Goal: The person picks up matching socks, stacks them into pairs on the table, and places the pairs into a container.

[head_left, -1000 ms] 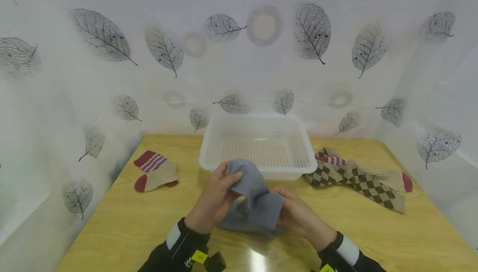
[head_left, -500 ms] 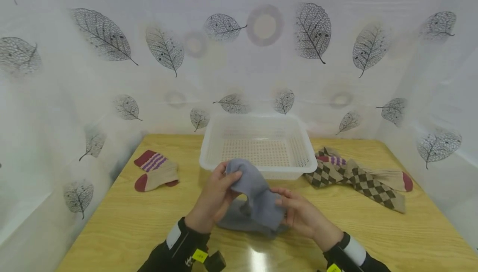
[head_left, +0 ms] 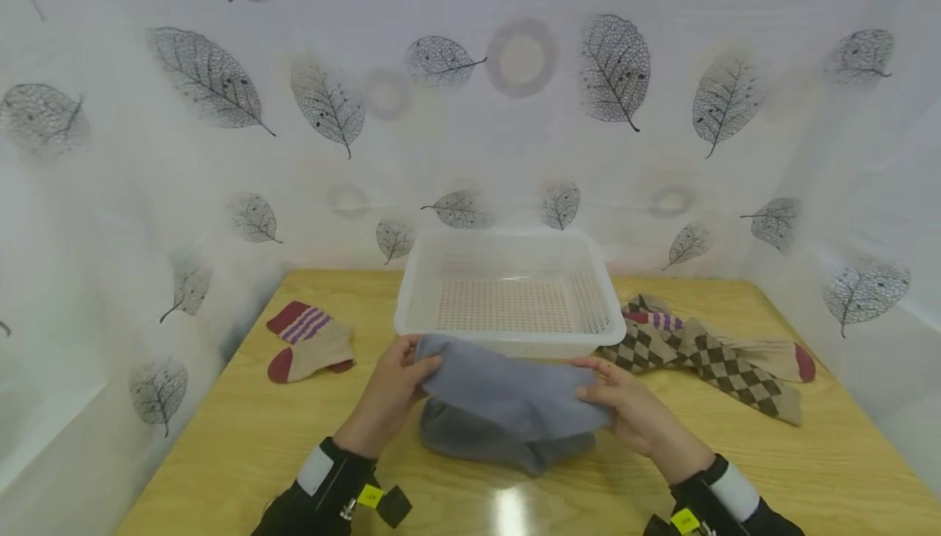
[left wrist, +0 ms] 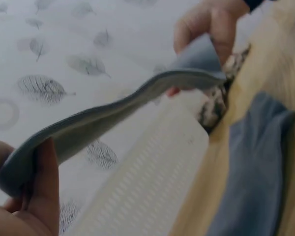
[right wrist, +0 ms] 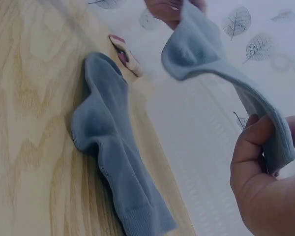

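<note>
Bench (head_left: 220,446): I saw yellow wood, leaf-print walls around.
Sock (head_left: 507,389): stretched left-right above a second grey sock (head_left: 478,438), before the basket (head_left: 507,336).
Left hand (head_left: 390,393): pinched one end.
Right hand (head_left: 632,409): pinched the other.

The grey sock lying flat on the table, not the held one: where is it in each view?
Head: grey sock on the table, bottom centre, beneath the stretched sock.
Left wrist: right side, on the wood.
Right wrist: left of centre, on the wood.
Shared landmark: white basket, just beyond it.
</note>
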Demonstrator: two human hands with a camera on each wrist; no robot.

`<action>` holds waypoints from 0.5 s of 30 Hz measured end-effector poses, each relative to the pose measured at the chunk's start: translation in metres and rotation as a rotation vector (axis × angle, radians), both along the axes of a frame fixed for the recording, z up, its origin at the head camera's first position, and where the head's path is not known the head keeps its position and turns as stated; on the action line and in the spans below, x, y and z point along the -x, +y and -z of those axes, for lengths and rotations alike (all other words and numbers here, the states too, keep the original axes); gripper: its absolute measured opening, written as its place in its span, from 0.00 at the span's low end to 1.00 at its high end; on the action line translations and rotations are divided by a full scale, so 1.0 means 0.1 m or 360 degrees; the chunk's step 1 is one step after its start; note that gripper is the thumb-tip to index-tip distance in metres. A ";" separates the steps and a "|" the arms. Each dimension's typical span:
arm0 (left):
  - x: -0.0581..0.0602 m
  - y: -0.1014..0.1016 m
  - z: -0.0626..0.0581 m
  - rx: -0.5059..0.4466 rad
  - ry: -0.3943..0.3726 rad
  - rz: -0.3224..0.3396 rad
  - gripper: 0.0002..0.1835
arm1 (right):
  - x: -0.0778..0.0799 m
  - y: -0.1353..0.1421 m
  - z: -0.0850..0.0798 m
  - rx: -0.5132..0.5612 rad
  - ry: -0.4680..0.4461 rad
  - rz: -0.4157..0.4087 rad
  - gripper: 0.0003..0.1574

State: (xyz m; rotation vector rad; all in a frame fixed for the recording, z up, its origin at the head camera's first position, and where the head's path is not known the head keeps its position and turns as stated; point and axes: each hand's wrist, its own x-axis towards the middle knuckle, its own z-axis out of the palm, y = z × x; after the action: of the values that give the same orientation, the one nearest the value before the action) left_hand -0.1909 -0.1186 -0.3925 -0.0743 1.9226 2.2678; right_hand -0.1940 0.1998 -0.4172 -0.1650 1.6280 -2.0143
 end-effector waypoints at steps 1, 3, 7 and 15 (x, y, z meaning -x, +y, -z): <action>0.00 -0.02 0.04 0.0051 -0.0008 0.0019 0.18 | 0.00 0.02 -0.01 -0.0011 0.0004 0.0006 0.20; 0.01 -0.05 0.12 0.0159 -0.0026 0.0060 0.18 | 0.01 0.05 -0.01 -0.0010 0.0004 -0.0001 0.20; 0.03 -0.12 0.25 0.0324 -0.0023 0.0181 0.19 | 0.02 0.09 0.00 -0.0024 0.0013 -0.0037 0.19; 0.07 -0.23 0.37 0.0442 0.0017 0.0552 0.17 | 0.04 0.08 0.13 -0.0215 0.0050 -0.0047 0.21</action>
State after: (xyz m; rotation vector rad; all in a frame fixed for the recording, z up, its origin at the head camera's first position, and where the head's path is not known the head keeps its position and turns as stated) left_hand -0.1981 -0.1411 -0.4294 0.2200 2.0559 1.7786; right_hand -0.1976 0.2075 -0.4302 -0.1708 1.7642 -1.8812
